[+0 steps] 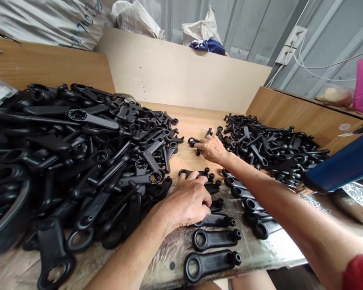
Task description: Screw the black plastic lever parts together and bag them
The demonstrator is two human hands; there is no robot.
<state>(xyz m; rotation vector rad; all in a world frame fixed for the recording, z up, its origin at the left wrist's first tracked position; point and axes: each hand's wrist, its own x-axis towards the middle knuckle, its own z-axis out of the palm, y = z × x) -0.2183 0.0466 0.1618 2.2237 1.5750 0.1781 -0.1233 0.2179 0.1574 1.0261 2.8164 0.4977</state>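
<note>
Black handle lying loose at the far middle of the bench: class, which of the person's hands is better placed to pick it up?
Probably the right hand: its fingers already touch that black handle. The left hand rests nearer, on the laid-out row.

Left hand (187,203) hides the handles (216,220) beneath it.

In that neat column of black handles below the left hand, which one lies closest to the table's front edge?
The bottom black handle, ring end left and knob end right. It lies nearest the edge of the table, farthest from the left hand; the others sit above it.

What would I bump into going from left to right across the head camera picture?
Big pile of black handles → left hand → row of handles laid flat → right hand → smaller pile of black parts → blue tube.
</note>
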